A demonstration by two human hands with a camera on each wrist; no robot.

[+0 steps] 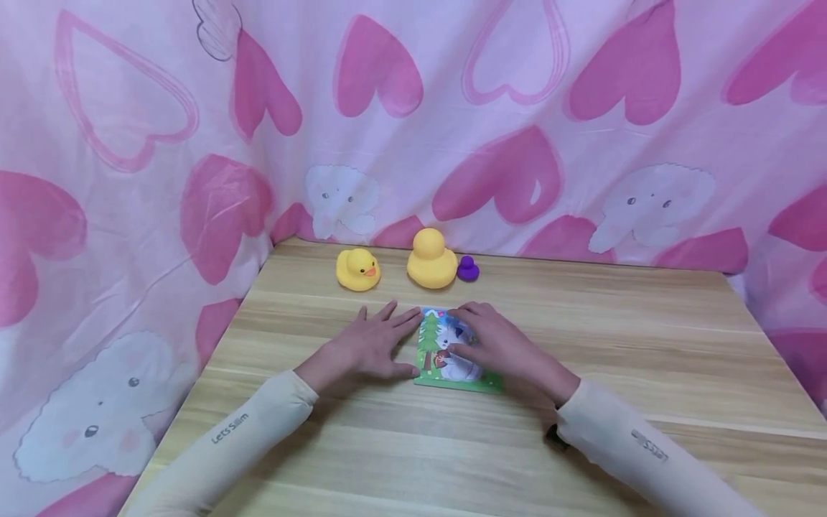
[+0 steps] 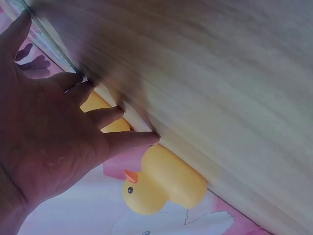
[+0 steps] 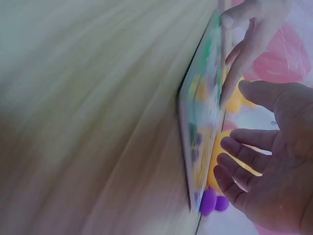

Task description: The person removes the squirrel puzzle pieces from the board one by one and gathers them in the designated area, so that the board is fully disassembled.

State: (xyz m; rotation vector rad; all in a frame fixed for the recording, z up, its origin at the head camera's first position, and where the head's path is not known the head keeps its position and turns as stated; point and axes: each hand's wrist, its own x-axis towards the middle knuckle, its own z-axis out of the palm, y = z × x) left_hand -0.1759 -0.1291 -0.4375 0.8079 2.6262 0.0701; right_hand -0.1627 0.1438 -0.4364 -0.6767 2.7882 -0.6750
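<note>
A thin, flat picture board [image 1: 428,334], printed with a green tree and a white animal, lies on the wooden table. My left hand [image 1: 373,345] is spread beside it, thumb and index fingertips right at its left edge. In the left wrist view, the other fingertips of that hand come down at the tabletop. My right hand [image 1: 497,345] is over the right part of the board, hiding some of the picture. From the right wrist view, its fingers are loosely bent with a gap between them and the board's surface, and nothing is in them.
Behind the board stand a yellow duck [image 1: 358,271] with an orange beak, a larger yellow duck [image 1: 431,262] facing away and a small purple duck [image 1: 468,269]. A pink heart-patterned curtain [image 1: 400,165] hangs along the back and left of the table [image 1: 388,459].
</note>
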